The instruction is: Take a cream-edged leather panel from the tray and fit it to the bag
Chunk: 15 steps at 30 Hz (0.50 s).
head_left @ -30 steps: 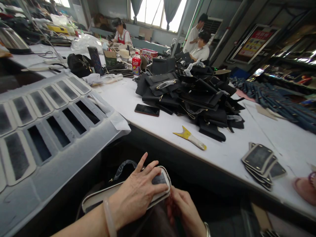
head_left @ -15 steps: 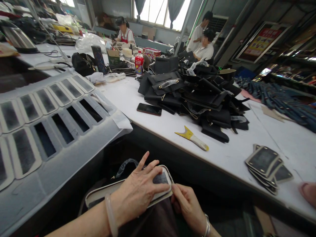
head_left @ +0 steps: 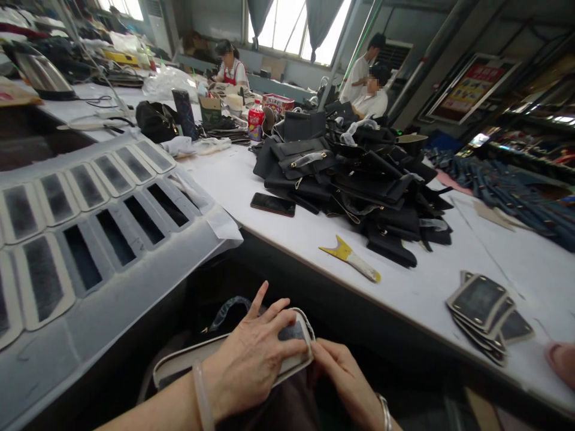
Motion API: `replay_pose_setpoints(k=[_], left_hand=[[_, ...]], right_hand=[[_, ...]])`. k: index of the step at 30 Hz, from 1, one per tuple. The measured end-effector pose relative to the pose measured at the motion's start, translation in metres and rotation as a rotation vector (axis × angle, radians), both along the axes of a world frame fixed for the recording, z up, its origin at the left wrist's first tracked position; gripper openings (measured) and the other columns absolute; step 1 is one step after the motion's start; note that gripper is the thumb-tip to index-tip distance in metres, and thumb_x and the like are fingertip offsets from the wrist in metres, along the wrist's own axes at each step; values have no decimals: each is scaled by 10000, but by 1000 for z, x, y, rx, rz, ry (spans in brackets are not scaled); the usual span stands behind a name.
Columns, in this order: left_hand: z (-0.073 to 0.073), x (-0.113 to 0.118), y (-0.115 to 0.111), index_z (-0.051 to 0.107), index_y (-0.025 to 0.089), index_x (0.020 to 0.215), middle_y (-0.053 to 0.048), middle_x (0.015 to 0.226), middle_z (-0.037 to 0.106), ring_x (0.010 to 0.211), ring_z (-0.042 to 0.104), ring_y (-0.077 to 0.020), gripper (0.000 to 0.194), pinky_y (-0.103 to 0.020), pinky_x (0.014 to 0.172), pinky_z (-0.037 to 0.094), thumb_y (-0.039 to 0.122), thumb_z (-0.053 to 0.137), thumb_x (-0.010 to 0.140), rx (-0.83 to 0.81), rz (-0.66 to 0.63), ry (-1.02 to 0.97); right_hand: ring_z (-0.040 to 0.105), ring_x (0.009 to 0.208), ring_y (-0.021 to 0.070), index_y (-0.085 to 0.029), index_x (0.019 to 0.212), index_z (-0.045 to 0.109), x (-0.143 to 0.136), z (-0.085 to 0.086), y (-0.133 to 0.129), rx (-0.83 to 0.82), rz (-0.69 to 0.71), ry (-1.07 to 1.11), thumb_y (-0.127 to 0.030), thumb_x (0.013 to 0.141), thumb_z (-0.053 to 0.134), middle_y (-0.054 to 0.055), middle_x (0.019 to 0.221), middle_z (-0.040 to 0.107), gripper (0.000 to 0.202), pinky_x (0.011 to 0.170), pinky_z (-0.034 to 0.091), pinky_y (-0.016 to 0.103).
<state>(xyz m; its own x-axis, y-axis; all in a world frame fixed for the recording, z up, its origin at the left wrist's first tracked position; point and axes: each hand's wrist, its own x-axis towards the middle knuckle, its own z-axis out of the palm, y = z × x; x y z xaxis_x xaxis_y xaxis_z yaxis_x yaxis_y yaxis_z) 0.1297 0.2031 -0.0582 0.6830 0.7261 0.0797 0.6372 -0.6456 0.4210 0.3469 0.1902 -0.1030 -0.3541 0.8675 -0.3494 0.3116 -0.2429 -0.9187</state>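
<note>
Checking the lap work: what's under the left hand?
Left hand lies flat on a cream-edged panel; right hand pinches its end. Its middle is covered.

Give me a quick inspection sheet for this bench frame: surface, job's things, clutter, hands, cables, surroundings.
Surface: white table, long, heavily loaded at the far end.
Job's things: pale-edged panel with a dark centre, held below the table edge; stack of similar panels on the table to the right.
Clutter: pile of black bag parts, phone, yellow-handled scraper, red-labelled bottle, grey sheet of cut-out panels on the left.
Hands: left hand pressed flat on the panel; right hand pinching its right edge.
Cables: thin black cord on the far-left table.
Surroundings: three other people working at the back, windows behind them, red poster on the right wall.
</note>
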Motion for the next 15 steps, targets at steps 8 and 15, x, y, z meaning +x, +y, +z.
replay_pose_setpoints(k=[8,15], left_hand=[[5,-3,-5,418,351,1329,51,1384,514,1397,337,-183,333,-551,1186,-131,295,358,1007,-79,66,-7],[4,-5,-4,463,368,1289,78,1364,526,1387,348,-175,307,-516,1201,-112,316,384,997,-67,59,-8]], right_hand=[[355,499,113,-228,643,397,-13,-13,16,101,-175,-199,-688,839,505,-53,563,366,512,461,257,249],[284,485,101,-230,659,379,-8,-3,30,337,89,-325,-517,971,363,-68,545,331,424,466,219,255]])
